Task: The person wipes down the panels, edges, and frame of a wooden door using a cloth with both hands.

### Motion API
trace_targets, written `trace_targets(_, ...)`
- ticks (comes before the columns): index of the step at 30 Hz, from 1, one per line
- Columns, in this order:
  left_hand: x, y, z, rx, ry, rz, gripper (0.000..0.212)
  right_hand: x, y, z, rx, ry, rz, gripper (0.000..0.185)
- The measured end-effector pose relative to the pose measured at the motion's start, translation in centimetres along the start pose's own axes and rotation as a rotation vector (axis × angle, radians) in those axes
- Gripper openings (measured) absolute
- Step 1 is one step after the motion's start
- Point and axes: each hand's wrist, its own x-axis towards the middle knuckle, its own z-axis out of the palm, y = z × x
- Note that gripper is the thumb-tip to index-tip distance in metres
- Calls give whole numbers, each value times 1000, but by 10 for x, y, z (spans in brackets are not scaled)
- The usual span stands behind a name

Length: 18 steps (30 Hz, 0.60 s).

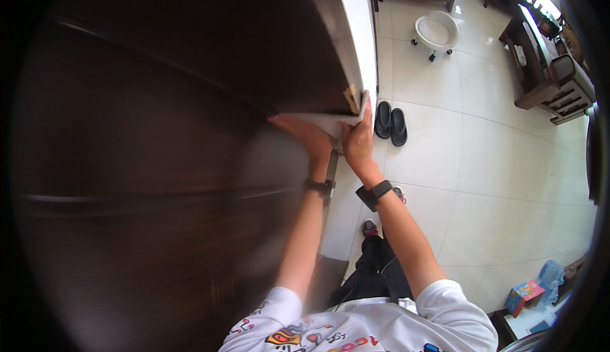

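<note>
A dark brown wooden door point(167, 152) fills the left side of the view, its narrow edge running up the middle. A light grey cloth point(329, 121) is folded over that edge, just below a brass latch plate point(350, 98). My left hand point(307, 135) presses the cloth to the broad door face, fingers stretched out. On the other side, my right hand point(360, 135) grips the cloth around the door's edge, its fingers pointing up. Both wrists carry black bands. The palms are mostly hidden.
Black slip-on shoes point(391, 124) lie on the tiled floor right of the door. Beyond them are a white wheeled stool point(436, 32) and a wooden bench point(548, 71). A colourful box point(523, 297) and a water jug point(551, 280) stand at lower right. A dark mat point(333, 268) lies near my feet.
</note>
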Motion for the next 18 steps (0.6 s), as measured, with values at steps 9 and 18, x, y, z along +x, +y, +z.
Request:
trace_targets(9,-79,-43,78,-244,-379,-208,65,-75,46,4,127,-229,373,66)
trace_targets(18,-141,18,-36,-839,-695,-652,58,-128,49,-112,509,-742,853,37)
